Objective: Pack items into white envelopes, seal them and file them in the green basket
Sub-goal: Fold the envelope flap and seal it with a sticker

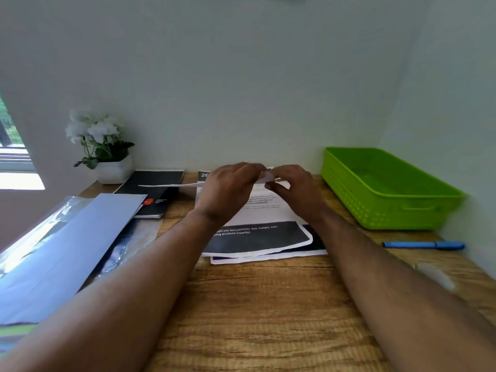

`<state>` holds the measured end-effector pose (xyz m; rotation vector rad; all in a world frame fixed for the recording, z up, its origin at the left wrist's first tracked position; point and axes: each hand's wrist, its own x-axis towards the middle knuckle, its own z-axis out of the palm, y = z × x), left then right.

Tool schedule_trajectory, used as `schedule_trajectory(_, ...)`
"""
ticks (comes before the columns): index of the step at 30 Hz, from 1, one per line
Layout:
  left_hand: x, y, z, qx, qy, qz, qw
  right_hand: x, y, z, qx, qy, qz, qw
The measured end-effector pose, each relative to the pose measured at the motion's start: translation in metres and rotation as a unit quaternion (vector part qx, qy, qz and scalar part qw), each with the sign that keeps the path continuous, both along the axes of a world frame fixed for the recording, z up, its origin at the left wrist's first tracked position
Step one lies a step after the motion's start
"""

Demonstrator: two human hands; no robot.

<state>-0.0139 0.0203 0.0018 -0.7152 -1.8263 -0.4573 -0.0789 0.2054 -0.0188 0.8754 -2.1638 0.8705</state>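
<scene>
A: Risk at this step?

B: The white envelope (pixel 171 185) is held edge-on above the table (pixel 255 304); a weak pinch could let it drop or crease. The green basket (pixel 386 189) stands at right, nothing visible in it.

A: Finger state?

B: Both the left hand (pixel 228 189) and right hand (pixel 292 189) have fingers (pixel 271 185) curled, pinching the envelope's right end. The printed sheets (pixel 257 237) lie below.
</scene>
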Motion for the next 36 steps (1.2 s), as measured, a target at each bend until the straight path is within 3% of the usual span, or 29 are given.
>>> schedule_trajectory(2, 0.007, 0.005, 0.013, 0.084, 0.002, -0.035, 0.996, 0.002, 0.001, 0.005, -0.128, -0.103, 0.024, 0.986)
schedule_trajectory(5, 0.015, 0.017, 0.044, 0.298, -0.054, -0.097, 0.948, 0.009, 0.001, 0.017, -0.332, -0.26, 0.089, 0.902)
schedule_trajectory(9, 0.014, 0.02, 0.075, 0.528, -0.097, -0.188, 0.822, 0.019, -0.002, 0.021, -0.284, -0.43, 0.169, 0.84)
schedule_trajectory(12, 0.006, 0.01, 0.077, 0.655, -0.134, -0.249, 0.701, 0.019, -0.004, 0.022, -0.286, -0.469, 0.182, 0.815)
schedule_trajectory(15, -0.001, 0.0, 0.07, 0.737, -0.184, -0.262, 0.596, 0.014, -0.005, 0.021, -0.336, -0.463, 0.159, 0.804)
schedule_trajectory(17, -0.004, -0.003, 0.066, 0.764, -0.205, -0.277, 0.546, 0.01, -0.005, 0.02, -0.377, -0.464, 0.14, 0.789)
schedule_trajectory(22, -0.001, 0.008, 0.083, 0.749, -0.232, -0.384, 0.487, 0.003, 0.001, 0.02, -0.473, -0.495, 0.121, 0.719)
schedule_trajectory(24, 0.002, 0.012, 0.09, 0.742, -0.238, -0.402, 0.481, 0.0, 0.006, 0.022, -0.52, -0.469, 0.145, 0.699)
schedule_trajectory(26, 0.0, 0.007, 0.083, 0.742, -0.25, -0.365, 0.505, -0.002, 0.012, 0.023, -0.563, -0.43, 0.161, 0.687)
schedule_trajectory(28, -0.003, -0.007, 0.066, 0.747, -0.262, -0.295, 0.535, -0.007, 0.017, 0.018, -0.57, -0.406, 0.132, 0.702)
schedule_trajectory(30, -0.007, -0.028, 0.046, 0.735, -0.284, -0.21, 0.579, -0.012, 0.022, 0.01, -0.523, -0.392, 0.06, 0.755)
schedule_trajectory(33, -0.008, -0.06, 0.015, 0.623, -0.396, -0.065, 0.672, -0.015, 0.028, 0.003, -0.414, -0.355, -0.037, 0.837)
schedule_trajectory(36, -0.008, -0.078, 0.0, 0.487, -0.548, 0.028, 0.679, -0.021, 0.034, -0.003, -0.303, -0.288, -0.095, 0.903)
